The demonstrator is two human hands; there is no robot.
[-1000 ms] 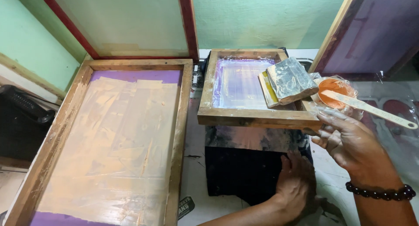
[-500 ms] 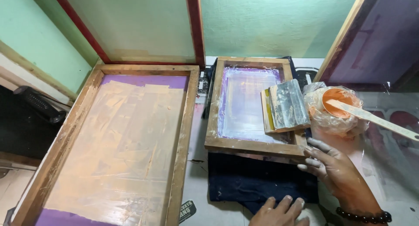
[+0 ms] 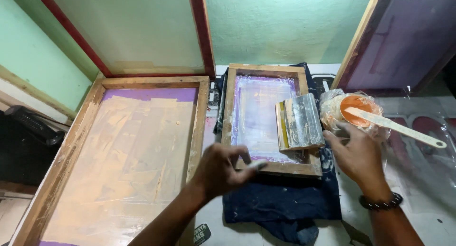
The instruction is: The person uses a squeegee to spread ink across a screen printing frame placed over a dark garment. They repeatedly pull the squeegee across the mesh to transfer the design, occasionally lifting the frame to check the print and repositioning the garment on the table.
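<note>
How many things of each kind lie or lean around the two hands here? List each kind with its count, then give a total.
Wooden printing frames: 4 (large flat, small flat, red-edged leaning, right leaning)
Squeegee: 1
Orange ink tub: 1
Stirring stick: 1
Dark cloth: 1
Total: 8

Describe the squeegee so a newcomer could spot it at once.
Find the small wooden screen frame lying on the dark cloth, right of the big frame. The squeegee rests on its right side. It alone is a silvery, plastic-wrapped block with a yellow edge.
</note>
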